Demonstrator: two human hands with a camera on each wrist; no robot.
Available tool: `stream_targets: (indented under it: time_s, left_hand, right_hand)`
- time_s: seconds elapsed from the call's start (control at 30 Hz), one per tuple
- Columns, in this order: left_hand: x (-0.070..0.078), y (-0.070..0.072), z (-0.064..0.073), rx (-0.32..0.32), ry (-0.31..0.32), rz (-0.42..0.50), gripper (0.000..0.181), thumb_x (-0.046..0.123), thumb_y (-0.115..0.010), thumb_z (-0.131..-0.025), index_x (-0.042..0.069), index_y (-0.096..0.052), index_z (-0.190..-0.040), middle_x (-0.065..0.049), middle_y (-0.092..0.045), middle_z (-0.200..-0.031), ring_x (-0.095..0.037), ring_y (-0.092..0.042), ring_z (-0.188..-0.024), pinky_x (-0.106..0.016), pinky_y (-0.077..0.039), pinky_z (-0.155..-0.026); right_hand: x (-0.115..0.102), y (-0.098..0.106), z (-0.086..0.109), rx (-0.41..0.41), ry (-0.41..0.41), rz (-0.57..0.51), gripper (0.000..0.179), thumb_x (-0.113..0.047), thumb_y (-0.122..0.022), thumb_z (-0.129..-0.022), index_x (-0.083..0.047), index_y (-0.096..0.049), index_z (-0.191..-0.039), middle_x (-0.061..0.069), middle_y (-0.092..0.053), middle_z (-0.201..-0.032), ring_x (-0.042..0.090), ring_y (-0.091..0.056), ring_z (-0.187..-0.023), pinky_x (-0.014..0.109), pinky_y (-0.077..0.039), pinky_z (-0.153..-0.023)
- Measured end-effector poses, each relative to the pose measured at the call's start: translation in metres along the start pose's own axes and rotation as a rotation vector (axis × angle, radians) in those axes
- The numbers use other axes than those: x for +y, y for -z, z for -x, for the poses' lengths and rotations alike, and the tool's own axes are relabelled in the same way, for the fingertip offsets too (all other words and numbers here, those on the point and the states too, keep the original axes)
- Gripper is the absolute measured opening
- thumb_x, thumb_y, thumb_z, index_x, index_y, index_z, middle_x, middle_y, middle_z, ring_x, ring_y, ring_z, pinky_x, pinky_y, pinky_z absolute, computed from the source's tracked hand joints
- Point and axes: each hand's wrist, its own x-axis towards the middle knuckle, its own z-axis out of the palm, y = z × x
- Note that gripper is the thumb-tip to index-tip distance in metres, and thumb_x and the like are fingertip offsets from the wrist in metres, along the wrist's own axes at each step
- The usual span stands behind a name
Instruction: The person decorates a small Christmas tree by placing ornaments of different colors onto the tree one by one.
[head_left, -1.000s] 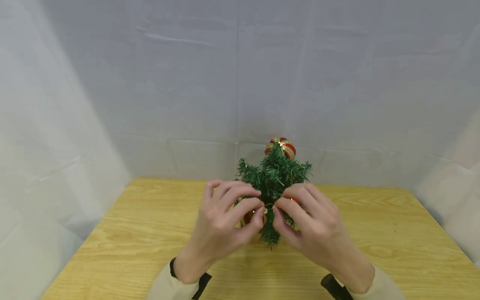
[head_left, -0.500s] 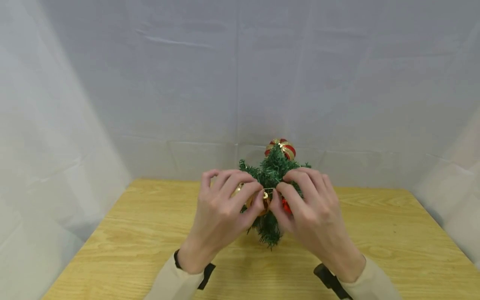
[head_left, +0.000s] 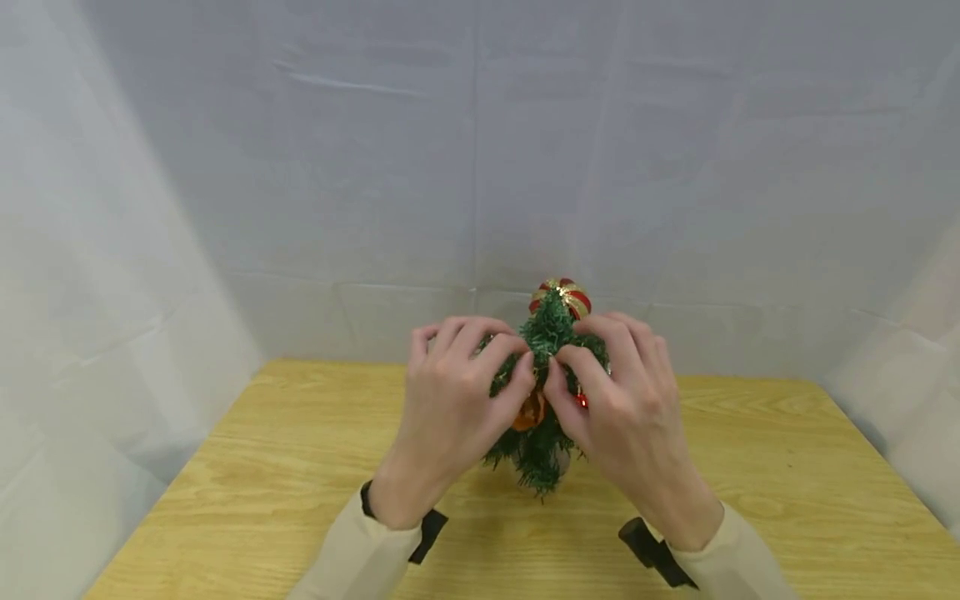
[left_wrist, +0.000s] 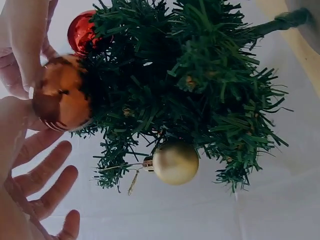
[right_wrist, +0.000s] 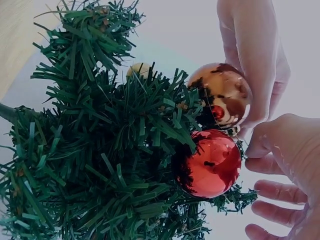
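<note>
A small green artificial Christmas tree [head_left: 551,329] stands on the table between both hands. My left hand [head_left: 450,400] and right hand [head_left: 626,408] pinch the hanging string of a shiny copper-gold bauble, thumb against forefinger, close to the tree's upper front. The copper-gold bauble [left_wrist: 62,95] hangs under the fingertips against the branches; the string is mostly hidden by the fingers. Beside it is a glossy red bauble [right_wrist: 212,165], near the right hand. A matte gold bauble [left_wrist: 176,164] with a gold cord hangs on the left side. The other fingers of both hands are spread and loosely bent.
A red and gold striped bauble [head_left: 561,296] shows behind the treetop. The wooden table [head_left: 300,467] reaches back to a pale cloth backdrop [head_left: 360,167], with cloth at both sides too. Dark straps [head_left: 656,554] circle the wrists at the beige sleeves.
Both hands have risen along the tree, away from the person, carrying the copper-gold bauble by its string. It now sits higher against the front branches. The tree stays put.
</note>
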Motion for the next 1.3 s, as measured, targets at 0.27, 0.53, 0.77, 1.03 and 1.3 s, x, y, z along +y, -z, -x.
stream_targets:
  time_s: [0.27,0.53,0.77,1.03,1.3]
  left_hand:
    - [0.005,0.000,-0.005,-0.103,0.137,0.029,0.009,0.025,-0.069,-0.096,0.021,-0.076,-0.091,0.003,-0.071,-0.105,-0.023,-0.063,-0.100,-0.049,-0.045,-0.087]
    - [0.013,0.003,-0.012,-0.170,0.265,0.049,0.009,0.026,-0.071,-0.094,0.022,-0.076,-0.089,0.002,-0.071,-0.104,-0.024,-0.063,-0.098,-0.051,-0.045,-0.088]
    - [0.016,0.004,-0.010,-0.245,0.287,0.033,0.008,0.024,-0.072,-0.093,0.023,-0.076,-0.086,0.003,-0.069,-0.107,-0.025,-0.062,-0.102,-0.051,-0.045,-0.087]
    - [0.012,0.006,-0.005,-0.234,0.292,0.092,0.006,0.024,-0.074,-0.092,0.023,-0.076,-0.087,0.004,-0.069,-0.109,-0.024,-0.061,-0.105,-0.048,-0.042,-0.086]
    - [0.005,0.010,-0.001,-0.154,0.225,0.173,0.004,0.022,-0.074,-0.093,0.020,-0.078,-0.091,-0.001,-0.071,-0.113,-0.026,-0.062,-0.107,-0.049,-0.043,-0.088]
  right_hand:
    - [0.000,0.001,0.000,-0.049,-0.028,0.000,0.022,-0.015,-0.061,-0.095,-0.001,-0.071,-0.082,0.023,-0.065,-0.111,0.046,-0.057,-0.107,0.058,-0.048,-0.083]
    - [-0.001,0.003,-0.001,-0.091,-0.065,0.034,0.007,-0.007,-0.074,-0.086,0.000,-0.073,-0.084,0.022,-0.064,-0.115,0.045,-0.056,-0.110,0.058,-0.048,-0.082]
    - [-0.001,0.003,0.001,-0.148,-0.044,0.045,0.007,-0.007,-0.078,-0.083,-0.003,-0.074,-0.080,0.023,-0.065,-0.119,0.046,-0.056,-0.114,0.058,-0.048,-0.077]
    - [-0.002,0.003,0.004,-0.178,-0.071,-0.014,0.007,-0.009,-0.079,-0.084,-0.005,-0.074,-0.080,0.023,-0.064,-0.121,0.047,-0.055,-0.116,0.061,-0.048,-0.084]
    - [0.001,0.005,0.006,-0.134,-0.072,-0.068,0.006,-0.007,-0.080,-0.081,-0.005,-0.075,-0.082,0.022,-0.065,-0.121,0.046,-0.055,-0.117,0.062,-0.047,-0.087]
